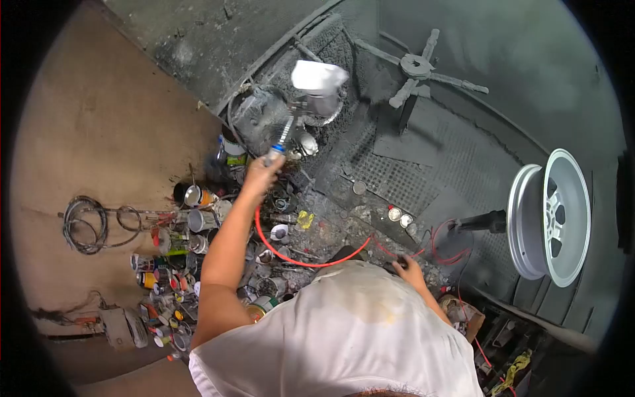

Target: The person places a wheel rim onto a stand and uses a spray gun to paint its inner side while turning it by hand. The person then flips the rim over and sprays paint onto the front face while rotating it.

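Observation:
My left hand [262, 173] stretches forward, its fingers wrapped round an air hose fitting [276, 149] with a blue collar. A ribbed silver piece [287, 129] leads on from it toward a blurred white cover over a grey container [319, 77]. Whether these parts join is unclear. From below that hand the red hose [291, 262] loops down and across to the right. My right hand [413, 271] is low beside my body near the red hose, with curled fingers closed round a small dark thing I cannot make out.
Many paint cans [198, 220] crowd the floor at left. A silver wheel rim [565, 218] is mounted on a dark arm at right. Ahead stands a dusty cross-shaped stand [417, 66]. Small lids [400, 217] lie near a floor grating [390, 172]; a coiled black cable [86, 225] lies left.

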Demonstrator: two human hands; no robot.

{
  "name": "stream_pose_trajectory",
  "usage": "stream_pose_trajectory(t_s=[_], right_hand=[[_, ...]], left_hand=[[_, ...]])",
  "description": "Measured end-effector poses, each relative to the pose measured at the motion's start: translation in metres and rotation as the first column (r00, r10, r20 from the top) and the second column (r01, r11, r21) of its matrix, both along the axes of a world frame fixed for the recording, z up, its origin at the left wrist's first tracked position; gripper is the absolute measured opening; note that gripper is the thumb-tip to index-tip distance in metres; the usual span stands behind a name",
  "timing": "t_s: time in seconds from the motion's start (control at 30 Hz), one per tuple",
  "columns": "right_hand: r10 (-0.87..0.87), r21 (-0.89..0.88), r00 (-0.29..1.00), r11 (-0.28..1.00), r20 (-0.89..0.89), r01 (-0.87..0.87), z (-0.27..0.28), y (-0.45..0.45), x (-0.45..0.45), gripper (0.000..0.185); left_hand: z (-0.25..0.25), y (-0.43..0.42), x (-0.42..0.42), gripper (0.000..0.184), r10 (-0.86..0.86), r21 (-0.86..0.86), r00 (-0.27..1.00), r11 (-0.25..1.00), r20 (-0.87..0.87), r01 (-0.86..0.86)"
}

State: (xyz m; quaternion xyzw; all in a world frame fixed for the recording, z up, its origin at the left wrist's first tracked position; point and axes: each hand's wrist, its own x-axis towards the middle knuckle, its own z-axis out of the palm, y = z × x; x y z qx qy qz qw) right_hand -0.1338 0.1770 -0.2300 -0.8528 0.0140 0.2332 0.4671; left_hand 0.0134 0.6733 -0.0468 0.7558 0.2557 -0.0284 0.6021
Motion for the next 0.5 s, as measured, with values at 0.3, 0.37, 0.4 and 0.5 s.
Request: stream_pose_trajectory(t_s=[0.3, 0.37, 0.4, 0.5], right_hand=[[-0.403, -0.206, 0.915, 0.896, -0.012, 0.392, -0.04, -0.065, -0.082, 0.043], [-0.409, -0.208, 0.912, 0.893, -0.009, 0.399, -0.044, -0.065, -0.072, 0.044], [-0.415, -0.176, 0.909, 0.898, -0.026, 0.404, -0.048, -0.063, -0.066, 0.034], [-0.432, -0.015, 0.896, 0.901, -0.105, 0.433, -0.016, -0.049, -0.04, 0.023]], left_hand=[[-0.002, 0.107, 0.04, 0.029, 0.079, -0.106, 0.996, 0.991, -0.049, -0.084], [-0.008, 0.115, 0.046, 0.028, 0.046, -0.105, 0.997, 0.993, -0.054, -0.052], [-0.014, 0.119, 0.047, 0.027, 0.04, -0.074, 0.998, 0.996, -0.054, -0.044], [-0.034, 0.128, 0.045, 0.026, 0.029, -0.017, 0.999, 0.999, -0.041, -0.03]])
